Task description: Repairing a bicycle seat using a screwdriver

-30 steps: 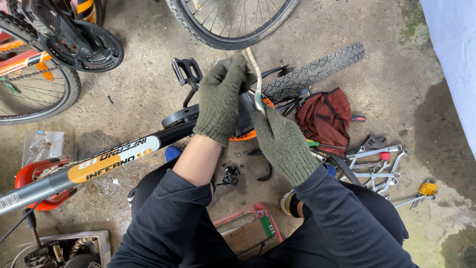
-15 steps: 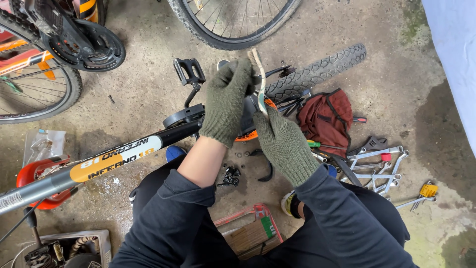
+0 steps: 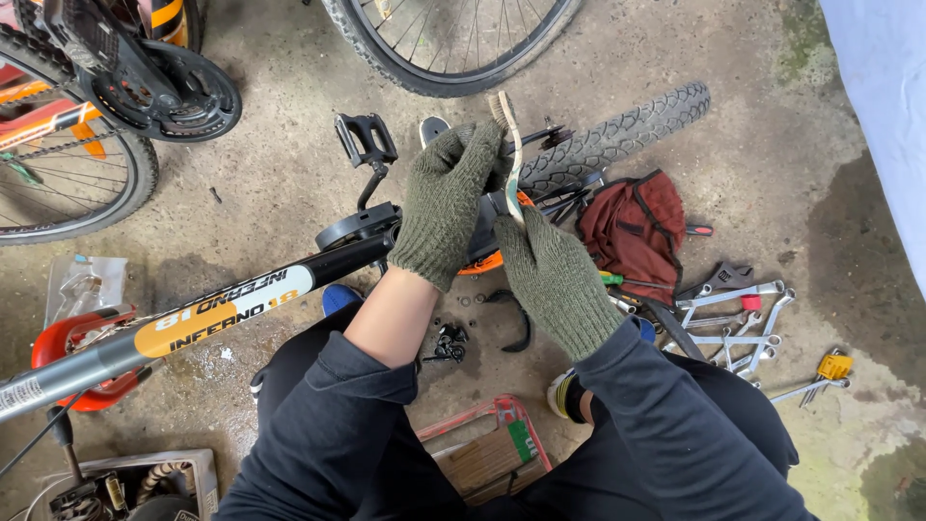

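I am gripping a brush (image 3: 505,145) upright in my right hand (image 3: 555,275), bristles up, while my left hand (image 3: 446,198) is clasping the bike frame (image 3: 241,299) just beside it.

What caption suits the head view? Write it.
Gloved left hand steadies a bicycle frame while the right hand holds a brush.
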